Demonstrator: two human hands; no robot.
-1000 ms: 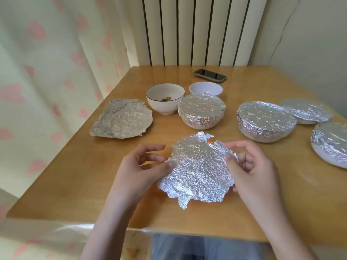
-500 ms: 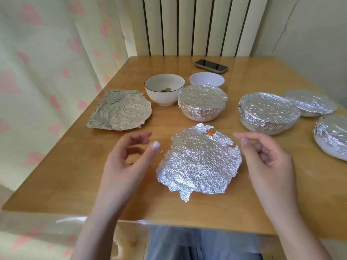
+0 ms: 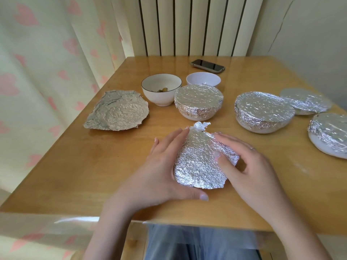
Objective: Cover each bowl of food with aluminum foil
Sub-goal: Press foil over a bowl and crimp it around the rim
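A crumpled aluminum foil sheet [image 3: 199, 162] is domed over something hidden at the table's front centre. My left hand [image 3: 161, 167] cups its left side with the thumb along the near edge. My right hand [image 3: 249, 166] presses its right side, thumb on top of the foil. An uncovered white bowl [image 3: 161, 89] with a little food stands behind, beside a smaller uncovered white bowl [image 3: 203, 78]. Foil-covered bowls sit at centre [image 3: 199, 102], right of centre [image 3: 262, 111], far right back [image 3: 305, 100] and far right front [image 3: 328, 134].
A loose, used foil sheet [image 3: 117, 110] lies flat at the left of the wooden table [image 3: 93, 166]. A phone [image 3: 208, 65] rests near the back edge. A curtain hangs at the left and a radiator stands behind the table.
Both hands had let go and hovered beside the flat-lying foil half a second ago; now they have closed in on it and pressed its sides down into a dome.
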